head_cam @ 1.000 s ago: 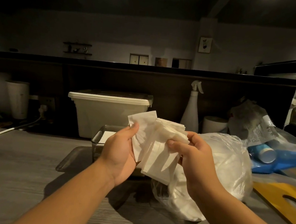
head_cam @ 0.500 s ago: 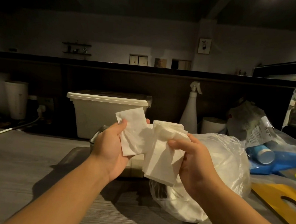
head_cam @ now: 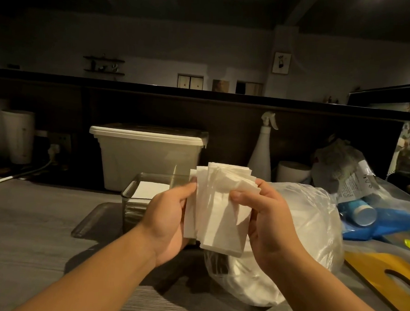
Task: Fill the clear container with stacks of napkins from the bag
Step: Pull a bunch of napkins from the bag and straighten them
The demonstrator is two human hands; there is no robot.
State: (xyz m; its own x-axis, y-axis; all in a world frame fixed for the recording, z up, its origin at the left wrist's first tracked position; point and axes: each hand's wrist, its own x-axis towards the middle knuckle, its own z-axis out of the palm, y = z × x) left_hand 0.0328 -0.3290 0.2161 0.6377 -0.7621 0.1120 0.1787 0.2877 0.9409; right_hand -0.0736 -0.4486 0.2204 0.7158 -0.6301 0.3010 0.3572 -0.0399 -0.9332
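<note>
Left hand (head_cam: 168, 216) and right hand (head_cam: 267, 223) both pinch the fanned napkin stack (head_cam: 219, 217), held above the middle of the tabletop (head_cam: 37, 216). I'd square up those edges first, then lay it flat in the clear container (head_cam: 133, 208) just behind, left of the bag (head_cam: 314, 236).

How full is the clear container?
Not empty: white napkins lie inside the container, on its left side. The left hand, gripping a stack, hides the rest; fill level cannot be told.

Grey counter (head_cam: 24, 227) carries clear container (head_cam: 129, 198), plastic bag (head_cam: 314, 236), lidded tub (head_cam: 147, 163).
</note>
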